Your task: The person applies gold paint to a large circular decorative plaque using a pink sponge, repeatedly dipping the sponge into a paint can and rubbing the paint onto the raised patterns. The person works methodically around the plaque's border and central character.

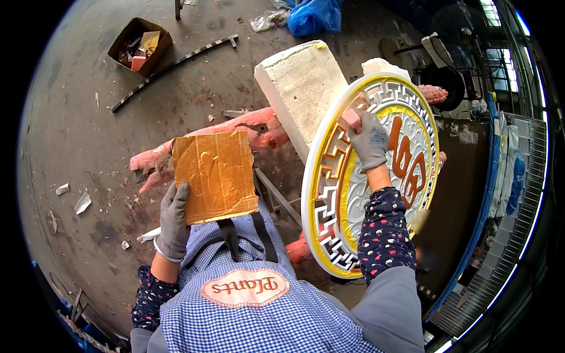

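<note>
In my gloved left hand [172, 220], fingers closed on its left edge, is a square piece of cardboard [216, 173] smeared with glossy orange-gold paint. My gloved right hand [371, 142] pinches a small pink sponge block [352, 119] against the left upper border of a large round plaque [356, 215]. The plaque stands tilted, with a white rim, yellow rings, a cut-out key-pattern border and raised brown characters. Part of the border near the sponge is orange-gold; other stretches are white. My right forearm hides part of the plaque's lower face.
A rough white foam block [303, 88] lies behind the plaque. Pink-wrapped bars [235, 126] extend beneath it. A cardboard box [141, 47] of scraps, a striped bar [170, 73] and blue plastic bags [315, 17] sit on the floor. Racking [512, 194] stands at right.
</note>
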